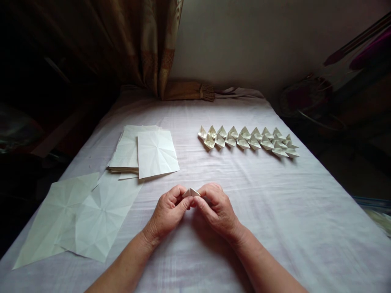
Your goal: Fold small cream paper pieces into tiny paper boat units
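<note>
A small folded piece of white paper point(191, 192) is pinched between my two hands, its pointed top showing above the thumbs. My left hand point(167, 209) grips its left side between thumb and curled fingers. On the other side, my right hand point(218, 209) holds it the same way, the thumbs close together. The lower part of the folded paper is hidden behind my fingers. Beyond my right hand, several small folded paper boats point(243, 140) stand in two close rows.
Left of my hands lies a stack of paper point(125, 148) with a creased sheet point(158, 152) on top. Larger creased sheets point(102, 217) spread nearer, at the left edge. A pale cloth point(275, 228) covers the surface. A brown curtain point(152, 49) hangs at the back.
</note>
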Tool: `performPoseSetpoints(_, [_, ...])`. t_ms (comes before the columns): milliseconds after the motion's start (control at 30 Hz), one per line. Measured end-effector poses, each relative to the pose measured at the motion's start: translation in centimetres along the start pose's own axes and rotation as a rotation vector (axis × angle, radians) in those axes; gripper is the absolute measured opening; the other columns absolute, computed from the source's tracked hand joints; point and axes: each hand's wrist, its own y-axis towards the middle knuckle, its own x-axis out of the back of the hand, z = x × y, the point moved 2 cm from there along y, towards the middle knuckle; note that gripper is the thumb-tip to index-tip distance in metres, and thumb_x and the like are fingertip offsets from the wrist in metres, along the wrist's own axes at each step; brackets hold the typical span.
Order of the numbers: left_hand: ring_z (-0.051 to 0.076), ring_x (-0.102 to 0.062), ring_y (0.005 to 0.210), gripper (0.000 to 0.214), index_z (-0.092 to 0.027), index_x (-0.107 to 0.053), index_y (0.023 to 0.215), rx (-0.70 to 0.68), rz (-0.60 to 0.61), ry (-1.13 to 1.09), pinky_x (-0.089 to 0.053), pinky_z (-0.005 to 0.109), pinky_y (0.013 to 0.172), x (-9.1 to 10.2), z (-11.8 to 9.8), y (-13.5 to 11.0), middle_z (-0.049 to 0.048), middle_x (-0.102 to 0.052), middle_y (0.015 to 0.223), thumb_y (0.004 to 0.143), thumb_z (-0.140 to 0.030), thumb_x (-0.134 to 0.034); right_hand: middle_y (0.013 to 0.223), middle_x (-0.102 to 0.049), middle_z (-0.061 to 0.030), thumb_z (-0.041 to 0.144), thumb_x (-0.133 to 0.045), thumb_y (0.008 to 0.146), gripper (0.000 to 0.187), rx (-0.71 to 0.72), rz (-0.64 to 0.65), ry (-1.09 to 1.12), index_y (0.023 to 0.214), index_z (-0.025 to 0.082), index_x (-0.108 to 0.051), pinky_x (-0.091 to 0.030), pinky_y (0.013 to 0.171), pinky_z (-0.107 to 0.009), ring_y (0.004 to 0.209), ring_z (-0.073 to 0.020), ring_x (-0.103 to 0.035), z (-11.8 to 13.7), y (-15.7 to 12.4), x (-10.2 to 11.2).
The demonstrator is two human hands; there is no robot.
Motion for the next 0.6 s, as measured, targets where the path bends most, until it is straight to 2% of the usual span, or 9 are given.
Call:
performPoseSetpoints(133, [0.008, -0.044, 0.058, 0.031, -0.017, -0.054, 0.072, 0.022, -0.004, -0.034, -0.039, 0.019, 0.057, -0.18, -0.31, 0.12, -0.0046, -0.049, 0.064, 0.083, -0.044, -0.065, 0.072, -0.063, 0.0011, 0.026, -0.053, 0.094, 0.017, -0.036, 0.047, 0.025, 0.078, 0.022, -0.058, -0.04, 0.077, -0.033, 0.071, -0.0147, -0.057, 0.1, -0.1, -0.12])
performPoseSetpoints(300, [0.01, -0.052, 0.061, 0.034, -0.016, -0.062, 0.083, 0.03, 0.08, 0.028, -0.043, 0.02, 0.055, -0.17, -0.87, 0.01, 0.0003, -0.06, 0.073, 0.085, -0.05, -0.061, 0.073, -0.063, 0.0, 0.024, -0.05, 0.094, 0.019, -0.071, -0.001, -0.011, 0.077, 0.022, -0.057, -0.04, 0.076, -0.033, 0.072, -0.0156, -0.057, 0.02, -0.22, 0.16])
performPoseSetpoints(433, [0.007, -0.047, 0.046, 0.04, -0.016, -0.061, 0.081, 0.054, 0.025, 0.104, -0.039, 0.019, 0.046, 0.05, -0.55, -0.14, -0.002, -0.057, 0.064, 0.088, -0.055, -0.054, 0.072, -0.061, -0.0006, 0.024, -0.051, 0.092, 0.017, -0.055, -0.031, -0.076, 0.077, 0.022, -0.056, -0.04, 0.077, -0.033, 0.072, -0.0162, -0.055, -0.06, -0.24, 0.3])
performPoseSetpoints(600, [0.005, -0.043, 0.041, 0.044, -0.017, -0.057, 0.078, 0.062, -0.02, 0.041, -0.035, 0.017, 0.041, 0.08, -0.23, 0.01, -0.0046, -0.054, 0.059, 0.084, -0.06, -0.057, 0.071, -0.06, 0.0005, 0.026, -0.054, 0.092, 0.017, -0.006, -0.029, -0.073, 0.075, 0.021, -0.054, -0.039, 0.076, -0.032, 0.071, -0.0153, -0.055, 0.2, -0.21, 0.13])
